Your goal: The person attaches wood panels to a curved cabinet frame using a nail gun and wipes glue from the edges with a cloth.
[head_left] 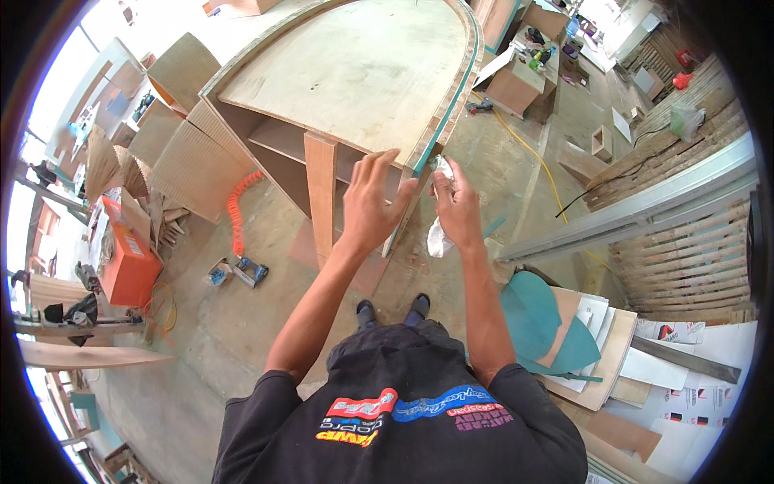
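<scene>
In front of me stands a plywood cabinet (355, 68) with a curved far end and exposed shelf openings. A teal strip (446, 119) runs along its right rim. My left hand (375, 200) is at the cabinet's near right corner, fingers spread and nothing held in them; whether it touches the wood I cannot tell. Just right of that corner, my right hand (458, 208) is closed on a crumpled white rag (438, 240), which hangs below the palm and also shows above the thumb. An upright wooden panel (320, 189) forms part of the cabinet's near side.
An orange coiled hose (235, 211) reaches the floor beside a blue-and-black power tool (251, 272). At left stands an orange box (131, 258). A yellow cable (532, 149) crosses the floor at right, near a metal rail (645, 198) and stacked teal sheets (528, 315).
</scene>
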